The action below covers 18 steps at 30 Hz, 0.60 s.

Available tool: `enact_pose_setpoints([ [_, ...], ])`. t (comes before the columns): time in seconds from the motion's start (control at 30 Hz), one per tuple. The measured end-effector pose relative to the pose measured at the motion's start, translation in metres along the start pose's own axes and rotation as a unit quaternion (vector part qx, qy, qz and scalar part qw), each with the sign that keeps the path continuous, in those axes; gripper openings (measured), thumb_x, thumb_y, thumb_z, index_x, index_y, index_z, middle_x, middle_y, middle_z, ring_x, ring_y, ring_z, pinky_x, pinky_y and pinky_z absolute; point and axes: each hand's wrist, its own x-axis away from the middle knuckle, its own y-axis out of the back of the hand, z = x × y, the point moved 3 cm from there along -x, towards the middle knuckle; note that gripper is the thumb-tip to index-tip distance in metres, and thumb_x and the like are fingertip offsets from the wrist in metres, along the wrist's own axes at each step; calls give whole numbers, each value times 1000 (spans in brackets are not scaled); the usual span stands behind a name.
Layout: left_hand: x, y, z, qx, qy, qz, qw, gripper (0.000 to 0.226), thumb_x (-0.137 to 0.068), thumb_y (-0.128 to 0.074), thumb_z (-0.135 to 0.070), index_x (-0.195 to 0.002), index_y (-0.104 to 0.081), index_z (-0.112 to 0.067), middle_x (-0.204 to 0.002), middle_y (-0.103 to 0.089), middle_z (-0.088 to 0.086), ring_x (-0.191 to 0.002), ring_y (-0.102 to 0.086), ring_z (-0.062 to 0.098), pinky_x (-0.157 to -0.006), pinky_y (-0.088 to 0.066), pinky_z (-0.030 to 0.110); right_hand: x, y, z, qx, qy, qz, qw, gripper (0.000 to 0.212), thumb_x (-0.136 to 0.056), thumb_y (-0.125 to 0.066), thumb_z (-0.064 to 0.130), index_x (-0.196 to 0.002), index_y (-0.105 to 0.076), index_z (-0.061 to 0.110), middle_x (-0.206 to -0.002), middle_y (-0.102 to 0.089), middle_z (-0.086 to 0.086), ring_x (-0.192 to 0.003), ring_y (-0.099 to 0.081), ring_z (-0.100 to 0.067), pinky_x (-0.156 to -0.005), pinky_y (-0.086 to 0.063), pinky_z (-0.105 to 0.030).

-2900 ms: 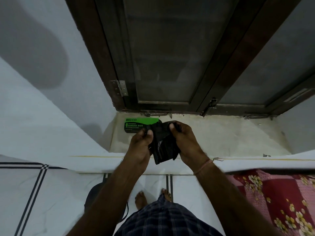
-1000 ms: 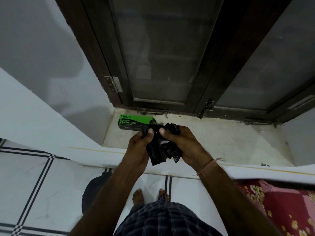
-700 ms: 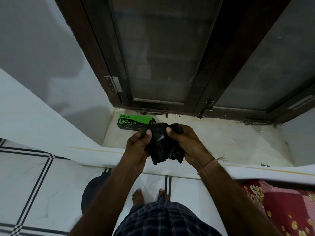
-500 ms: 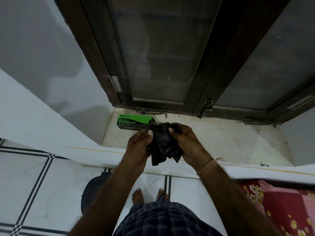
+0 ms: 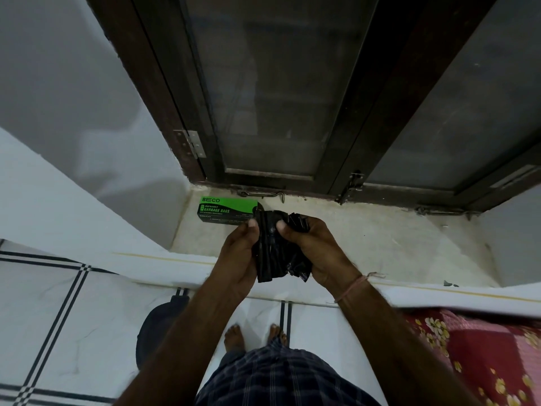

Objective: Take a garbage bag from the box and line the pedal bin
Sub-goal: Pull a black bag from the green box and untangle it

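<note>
Your left hand (image 5: 237, 259) and right hand (image 5: 311, 249) grip the crumpled black plastic garbage bag (image 5: 273, 253) over the pale sill (image 5: 380, 244), beside the green cardboard box (image 5: 225, 210); perhaps the dark round pedal bin (image 5: 155, 332) stands below.

garbage bag (image 5: 276, 250) black | box (image 5: 227, 210) green-black | shorts (image 5: 281, 376) dark plaid | bedding (image 5: 491, 356) red floral

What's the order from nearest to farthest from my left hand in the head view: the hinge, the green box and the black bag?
1. The bag, pinched in the left hand.
2. The box, on the sill just beyond the thumb.
3. The hinge, up on the frame, leftward.
</note>
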Motion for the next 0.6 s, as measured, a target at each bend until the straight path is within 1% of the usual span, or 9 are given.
enact_pose_setpoints([
  [0.07, 2, -5, -2, -6, -6, 22, 1000, 38, -106, -46, -29, -129, -64, -4, -120, -73, 17, -111, -72, 28, -80, -61, 33, 0, 0, 2, 10, 14, -15, 1000, 24, -95, -70, 13, -109, -71, -7, -104, -75, -28, -93, -75, -34, -84, -62, -39],
  [0.13, 2, -5, -2, -18, -10, 27, 999, 32, -103, -53, -22, -127, -65, -4, -120, -74, 17, -111, -72, 29, -81, -61, 35, 0, 1, 3, 5, 17, -18, 1000, 23, -95, -70, 12, -107, -71, -7, -100, -76, -26, -88, -75, -30, -81, -63, -37],
  [0.23, 1, 0, -1, -27, -7, 7, 1000, 21, -100, -56, -13, -114, -71, -10, -106, -78, 12, -96, -76, 25, -72, -62, 33, -1, 4, 4, -9, 8, -16, 1000, 22, -95, -69, 11, -109, -71, -6, -94, -78, -18, -85, -76, -26, -75, -62, -32],
  [0.3, -1, 2, 0, -35, -1, 1, 999, 19, -101, -54, -12, -110, -71, -12, -99, -80, 9, -89, -77, 22, -68, -61, 32, -2, 6, 3, -7, 0, -17, 1000, 21, -96, -68, 10, -110, -71, -5, -90, -78, -13, -83, -77, -23, -72, -61, -29],
  [0.37, -3, 1, 2, -32, 3, 2, 999, 22, -104, -49, -11, -112, -69, -12, -98, -80, 7, -91, -76, 22, -71, -62, 32, -2, 7, 2, -7, -6, -15, 1000, 20, -96, -67, 10, -110, -71, -5, -88, -78, -10, -80, -76, -20, -70, -60, -27],
  [0.43, -4, -2, 4, -19, 10, -1, 1000, 26, -107, -43, -13, -116, -67, -10, -103, -78, 8, -97, -74, 23, -75, -61, 34, -3, 5, 1, -13, -8, -11, 1000, 22, -97, -65, 9, -111, -70, -6, -87, -77, -10, -78, -75, -18, -69, -60, -26],
  [0.53, -3, -7, 5, 7, 31, -3, 1000, 32, -108, -40, -25, -119, -67, -10, -110, -76, 12, -99, -75, 24, -76, -62, 36, -3, 4, -1, -17, -13, -8, 1000, 23, -99, -62, 9, -113, -68, -8, -87, -76, -11, -76, -75, -18, -67, -60, -25],
  [0.6, -2, -7, 4, 1, 23, 14, 1000, 38, -107, -41, -33, -122, -67, -9, -116, -75, 14, -105, -73, 26, -81, -62, 38, -1, 4, -1, -24, -15, -4, 1000, 24, -100, -60, 9, -113, -67, -10, -91, -75, -16, -77, -76, -20, -68, -61, -27],
])
